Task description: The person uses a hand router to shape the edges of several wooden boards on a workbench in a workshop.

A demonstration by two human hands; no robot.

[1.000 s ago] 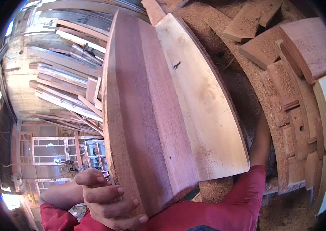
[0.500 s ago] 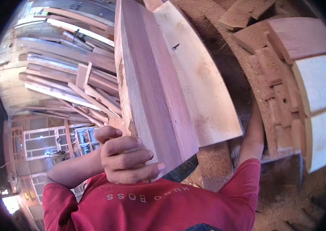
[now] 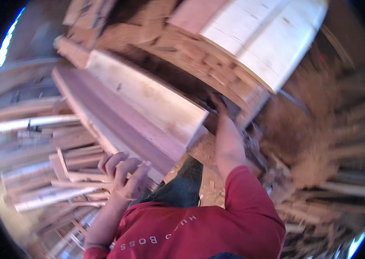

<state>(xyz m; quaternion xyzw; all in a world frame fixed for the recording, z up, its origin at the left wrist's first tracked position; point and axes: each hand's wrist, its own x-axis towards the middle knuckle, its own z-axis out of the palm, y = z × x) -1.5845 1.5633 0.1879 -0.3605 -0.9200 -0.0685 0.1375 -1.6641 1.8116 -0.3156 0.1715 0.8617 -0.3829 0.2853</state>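
My left hand (image 3: 124, 172) has its fingers curled over the near end of a reddish-brown wooden board (image 3: 117, 125), at its outer edge. That board slants from far left to near middle. Against its right side stands a pale wooden board (image 3: 148, 97), with a pinkish strip along the join. My right arm stretches forward past the near end of the pale board. At its end my right hand (image 3: 218, 103) is in a dark gap beside the boards, its fingers blurred and in shadow; what it touches, I cannot make out.
Beyond the gap, a sawdust-covered bench (image 3: 234, 88) carries wood offcuts and several broad pale and pinkish boards (image 3: 260, 39). Timber pieces (image 3: 57, 159) lie heaped at the left. Sawdust (image 3: 316, 142) and more scraps spread over the right side.
The view has swung, so the boards now lie slanted and farther from me. My right hand, hidden behind the pale board before, now shows in part. My left hand keeps its hold.
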